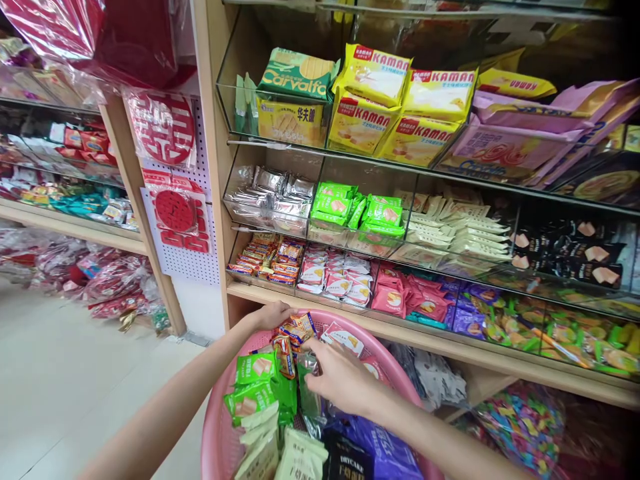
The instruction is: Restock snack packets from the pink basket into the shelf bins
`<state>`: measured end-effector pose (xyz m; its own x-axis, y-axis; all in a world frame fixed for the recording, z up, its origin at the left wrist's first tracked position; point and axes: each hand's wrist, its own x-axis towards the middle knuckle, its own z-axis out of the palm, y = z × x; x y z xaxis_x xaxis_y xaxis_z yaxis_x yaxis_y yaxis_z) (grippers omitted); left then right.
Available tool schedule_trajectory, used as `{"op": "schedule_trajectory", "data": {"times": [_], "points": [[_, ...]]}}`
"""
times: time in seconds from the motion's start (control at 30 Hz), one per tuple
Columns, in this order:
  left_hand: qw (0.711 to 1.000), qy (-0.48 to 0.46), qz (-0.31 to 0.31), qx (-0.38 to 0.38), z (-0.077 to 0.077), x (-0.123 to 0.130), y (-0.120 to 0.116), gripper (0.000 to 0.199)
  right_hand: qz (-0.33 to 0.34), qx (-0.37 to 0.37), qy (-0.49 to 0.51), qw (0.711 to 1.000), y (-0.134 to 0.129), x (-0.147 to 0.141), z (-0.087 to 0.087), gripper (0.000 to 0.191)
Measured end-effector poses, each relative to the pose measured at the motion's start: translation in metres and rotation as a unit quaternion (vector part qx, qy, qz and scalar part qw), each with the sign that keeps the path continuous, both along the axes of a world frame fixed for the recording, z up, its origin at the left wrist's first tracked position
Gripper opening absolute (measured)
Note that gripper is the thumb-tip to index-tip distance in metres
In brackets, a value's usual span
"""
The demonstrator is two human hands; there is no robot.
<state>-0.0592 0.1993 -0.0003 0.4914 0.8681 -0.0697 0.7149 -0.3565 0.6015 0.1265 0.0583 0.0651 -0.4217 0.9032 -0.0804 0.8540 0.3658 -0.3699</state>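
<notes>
A pink basket (214,427) full of packaged snacks stands below the shelves. My left hand (273,315) is at its far rim, beside small orange-and-blue packets (299,328); its fingertips are hidden, so any hold is unclear. My right hand (340,377) reaches over the middle of the basket with its fingers bent, close to the orange packets and a dark clear-wrapped packet (310,393). Whether it grips anything cannot be made out. Green packets (257,397) lie at the left inside the basket, cream packets (300,457), black ones (347,460) and purple ones (387,450) nearer me.
Shelves with clear dividers hold green packets (333,203), pink packets (390,293) and yellow KAMAN packs (373,73). A wooden ledge (345,312) runs just behind the basket. Wrapped red goods (110,287) lie at left, and a bag of colourful pieces (525,427) at lower right.
</notes>
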Motion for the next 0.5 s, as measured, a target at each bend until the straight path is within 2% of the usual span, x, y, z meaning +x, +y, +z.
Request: {"op": "schedule_trajectory", "data": {"times": [0.1, 0.33, 0.5], "points": [[1.000, -0.003, 0.000, -0.001, -0.002, 0.000, 0.001, 0.055, 0.015, 0.015, -0.024, 0.999, -0.004, -0.002, 0.000, 0.041], [1.000, 0.002, -0.001, -0.004, -0.003, 0.000, 0.003, 0.057, 0.008, 0.034, -0.069, 0.997, -0.008, -0.008, -0.005, 0.030], [1.000, -0.001, -0.003, -0.003, -0.003, 0.000, 0.002, 0.056, 0.017, 0.034, -0.083, 0.996, -0.013, -0.012, -0.004, 0.044]]}}
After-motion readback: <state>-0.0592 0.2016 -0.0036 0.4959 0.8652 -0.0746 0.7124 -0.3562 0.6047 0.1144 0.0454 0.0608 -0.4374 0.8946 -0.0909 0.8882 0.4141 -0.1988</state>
